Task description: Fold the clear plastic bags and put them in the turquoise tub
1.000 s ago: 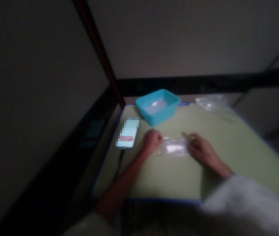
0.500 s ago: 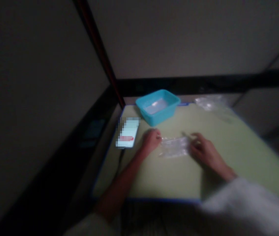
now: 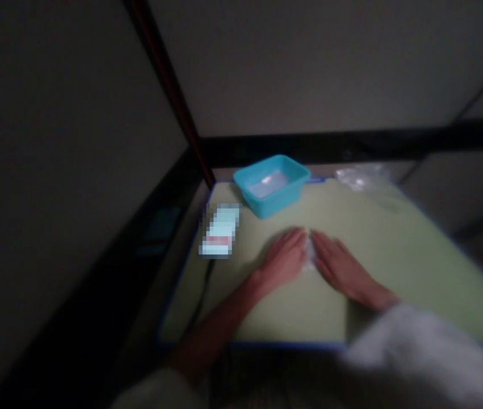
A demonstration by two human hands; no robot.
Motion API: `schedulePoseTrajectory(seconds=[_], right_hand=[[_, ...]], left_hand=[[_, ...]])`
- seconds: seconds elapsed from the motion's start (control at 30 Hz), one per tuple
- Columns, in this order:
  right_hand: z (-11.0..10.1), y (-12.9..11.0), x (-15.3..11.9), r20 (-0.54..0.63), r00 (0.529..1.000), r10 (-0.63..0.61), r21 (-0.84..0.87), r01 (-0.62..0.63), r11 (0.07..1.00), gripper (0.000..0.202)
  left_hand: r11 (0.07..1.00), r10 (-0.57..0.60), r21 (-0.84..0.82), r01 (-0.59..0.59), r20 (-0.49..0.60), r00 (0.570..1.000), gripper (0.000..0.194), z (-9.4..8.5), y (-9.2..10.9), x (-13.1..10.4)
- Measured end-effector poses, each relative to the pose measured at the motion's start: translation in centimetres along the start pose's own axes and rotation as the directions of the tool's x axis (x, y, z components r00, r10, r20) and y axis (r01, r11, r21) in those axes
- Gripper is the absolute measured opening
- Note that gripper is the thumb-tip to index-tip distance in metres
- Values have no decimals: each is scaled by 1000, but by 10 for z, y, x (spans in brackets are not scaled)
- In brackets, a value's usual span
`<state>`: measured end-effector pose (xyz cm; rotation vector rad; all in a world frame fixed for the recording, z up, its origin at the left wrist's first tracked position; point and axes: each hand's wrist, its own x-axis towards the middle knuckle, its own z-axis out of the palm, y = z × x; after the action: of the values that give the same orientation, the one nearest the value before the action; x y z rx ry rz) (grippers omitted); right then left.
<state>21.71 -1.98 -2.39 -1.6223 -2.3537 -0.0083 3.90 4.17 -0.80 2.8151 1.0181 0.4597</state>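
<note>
A small clear plastic bag point(image 3: 310, 255) lies on the pale green tabletop point(image 3: 292, 315), mostly covered by my hands. My left hand point(image 3: 287, 254) lies flat over its left part, fingers stretched out. From the other side, my right hand point(image 3: 338, 262) rests flat over the right part, its fingers extended too. Only a narrow strip of the bag shows between the fingertips. Whether anything is inside the bag I cannot tell.
A turquoise plastic basin point(image 3: 273, 201) with something whitish inside stands at the back. Left of my hands a lit phone point(image 3: 222, 230) lies with a dark cable point(image 3: 204, 289) running from it. Crumpled clear plastic point(image 3: 362, 179) sits at the back right. Walls close off the left and far sides.
Both hands have moved in toward each other and flattened over the bag. Earlier they were at its two ends, with most of the bag visible between them.
</note>
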Motion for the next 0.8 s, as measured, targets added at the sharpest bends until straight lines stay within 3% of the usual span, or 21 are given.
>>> schedulePoseTrajectory(seconds=[0.3,0.8], right_hand=[[14,2,-10,-32,999,-26,-167,21,986,63],[12,5,-8,-4,1000,12,-122,-12,992,58]], left_hand=[[978,64,188,-86,121,991,53,10,2,-11],[984,-24,176,-1,140,990,63,0,-28,-34]])
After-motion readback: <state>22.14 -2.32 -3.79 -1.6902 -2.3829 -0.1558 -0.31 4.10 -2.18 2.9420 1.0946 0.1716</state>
